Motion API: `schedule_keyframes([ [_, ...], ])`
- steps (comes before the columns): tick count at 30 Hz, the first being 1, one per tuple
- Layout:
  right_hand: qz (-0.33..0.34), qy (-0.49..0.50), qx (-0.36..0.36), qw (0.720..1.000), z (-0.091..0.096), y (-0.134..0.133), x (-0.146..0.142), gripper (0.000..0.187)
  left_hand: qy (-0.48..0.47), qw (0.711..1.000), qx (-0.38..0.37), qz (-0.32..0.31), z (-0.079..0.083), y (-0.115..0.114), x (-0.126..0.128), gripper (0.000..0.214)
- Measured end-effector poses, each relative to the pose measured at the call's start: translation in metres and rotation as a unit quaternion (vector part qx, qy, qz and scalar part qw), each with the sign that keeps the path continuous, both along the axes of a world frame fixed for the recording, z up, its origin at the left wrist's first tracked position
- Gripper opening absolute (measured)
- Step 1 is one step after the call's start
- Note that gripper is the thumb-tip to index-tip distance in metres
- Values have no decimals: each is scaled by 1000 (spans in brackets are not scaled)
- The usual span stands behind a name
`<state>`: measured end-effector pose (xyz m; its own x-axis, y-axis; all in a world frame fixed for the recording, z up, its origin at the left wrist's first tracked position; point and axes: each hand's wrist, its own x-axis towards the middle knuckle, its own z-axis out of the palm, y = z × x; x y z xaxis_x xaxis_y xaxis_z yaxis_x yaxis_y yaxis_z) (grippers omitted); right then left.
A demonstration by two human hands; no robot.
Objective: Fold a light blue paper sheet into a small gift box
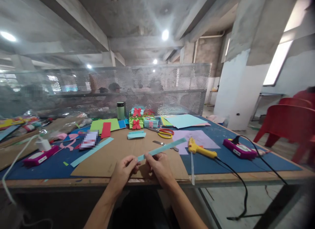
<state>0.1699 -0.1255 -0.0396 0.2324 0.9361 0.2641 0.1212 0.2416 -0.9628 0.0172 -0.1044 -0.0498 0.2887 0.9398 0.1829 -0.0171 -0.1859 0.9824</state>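
Between my two hands is a narrow light-blue paper strip [169,146], its long end slanting up to the right. My left hand [126,166] pinches its left end between thumb and fingers. A short way along, my right hand [157,163] grips the same strip, thumb on top. Both hands are over the front of a brown cardboard sheet [98,163]. Beyond them lie a folded light-blue paper piece [136,135], scissors [166,133] with red and yellow handles, and a metal blade [158,142] partly behind the strip. Another light-blue strip [92,151] rests to the left.
A yellow hot glue gun [203,150] with a glue stick lies right, its black cable hanging off the table edge. Purple power strips [240,149] sit at both sides. Small bow-decorated boxes [136,122], a green bottle [120,110] and coloured paper sheets [187,120] stand or lie farther back.
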Motion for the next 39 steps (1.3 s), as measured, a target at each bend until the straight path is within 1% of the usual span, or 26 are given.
schedule_keyframes([
  [5,9,-3,-12,1000,2,0,1,45,2,1000,17,23,-10,8,2,34],
  [9,24,50,5,998,3,2,1,37,31,999,34,23,-9,12,5,34],
  [12,37,95,7,995,3,6,1,40,51,997,44,23,-9,13,8,35],
  [16,51,122,3,991,2,8,2,40,72,996,51,16,-13,12,6,38],
  [18,35,122,3,992,1,7,3,44,65,997,34,1,-10,18,1,42],
  [20,9,116,4,993,1,5,3,48,53,998,16,5,3,35,-3,48],
  [21,0,113,3,994,0,4,4,50,63,997,25,42,12,47,-4,51],
  [22,-5,109,2,994,0,3,3,52,101,988,73,90,23,63,-4,48],
  [23,-7,106,2,994,-1,2,3,53,181,966,139,119,35,80,-3,44],
  [24,-6,102,2,995,-3,1,3,54,293,925,202,132,47,98,0,41],
  [25,-4,96,4,995,-5,1,3,54,417,867,241,133,57,116,5,40],
  [26,-3,91,9,996,-7,0,3,54,461,843,247,126,66,133,11,36],
  [28,-1,80,18,997,-12,0,3,53,513,815,245,117,75,162,23,30],
  [30,9,70,15,997,-17,0,4,52,558,793,228,85,77,184,32,37],
  [33,21,53,-3,998,-20,0,6,51,608,771,189,17,72,202,37,46],
  [36,12,31,-6,999,-19,0,7,48,629,759,169,-23,69,209,35,49],
  [39,6,20,-8,1000,-17,-1,6,47,629,758,165,-46,69,209,35,51],
])
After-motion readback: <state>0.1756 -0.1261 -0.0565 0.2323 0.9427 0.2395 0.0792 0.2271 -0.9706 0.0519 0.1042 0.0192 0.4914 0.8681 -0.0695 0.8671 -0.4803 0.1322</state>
